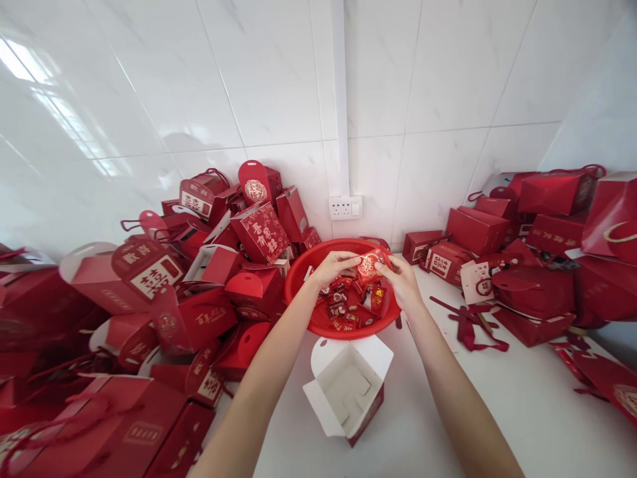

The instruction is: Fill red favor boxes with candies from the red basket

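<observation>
Both my hands reach over a round red plastic basket [304, 275] that holds several small wrapped sweets [343, 309]. My left hand [332, 267] and my right hand [402, 281] together pinch a small red packet with gold print [369, 264] above the basket. Fingers of both hands are closed on its edges. Below the basket an open red gift box [348, 388] with a white inside stands upright on the white table, its flaps spread.
A large heap of red gift boxes [164, 312] fills the left side against the tiled wall. More red boxes [542, 232] and loose red ribbons [470, 328] lie at the right. A wall socket [345, 208] is behind the basket. White table [497, 411] lies in front.
</observation>
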### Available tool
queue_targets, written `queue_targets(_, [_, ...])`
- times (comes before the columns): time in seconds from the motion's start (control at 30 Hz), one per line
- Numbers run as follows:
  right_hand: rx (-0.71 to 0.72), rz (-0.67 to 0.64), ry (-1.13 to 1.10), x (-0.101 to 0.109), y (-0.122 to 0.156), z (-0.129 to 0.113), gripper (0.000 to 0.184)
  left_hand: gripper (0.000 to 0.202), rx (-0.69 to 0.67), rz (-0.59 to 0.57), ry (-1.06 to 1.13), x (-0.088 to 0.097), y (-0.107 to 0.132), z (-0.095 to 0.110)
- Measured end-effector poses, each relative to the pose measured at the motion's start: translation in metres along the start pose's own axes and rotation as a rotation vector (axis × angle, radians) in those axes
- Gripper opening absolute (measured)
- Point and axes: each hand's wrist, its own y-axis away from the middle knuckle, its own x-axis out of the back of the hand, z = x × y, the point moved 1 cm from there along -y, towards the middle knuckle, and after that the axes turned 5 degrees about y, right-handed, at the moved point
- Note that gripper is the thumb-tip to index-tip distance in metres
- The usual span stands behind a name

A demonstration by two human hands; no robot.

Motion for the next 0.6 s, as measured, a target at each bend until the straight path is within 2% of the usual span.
queue_targets(0.17, [-0.029, 0.051, -0.09, 0.003, -0.001, 0.001, 0.028, 0.043, 0.032, 0.166, -0.192, 0.01, -0.008, -0.001])
queue_targets(0.3, [-0.073, 0.094, -0.162, 0.006, -0.003, 0.002, 0.027, 0.029, 0.188, 0.314, -0.468, 0.03, -0.011, -0.01])
queue_targets(0.37, [-0.095, 0.102, -0.184, 0.006, -0.003, 0.003, 0.027, 0.027, 0.314, 0.31, -0.604, 0.036, -0.009, -0.015])
queue_targets(0.47, [-0.122, 0.112, -0.203, 0.004, -0.003, 0.005, 0.027, 0.027, 0.466, 0.229, -0.735, 0.035, -0.007, -0.02])
queue_targets(0.6, [-0.133, 0.129, -0.21, 0.004, -0.003, 0.007, 0.028, 0.024, 0.534, 0.117, -0.787, 0.023, -0.004, -0.021])
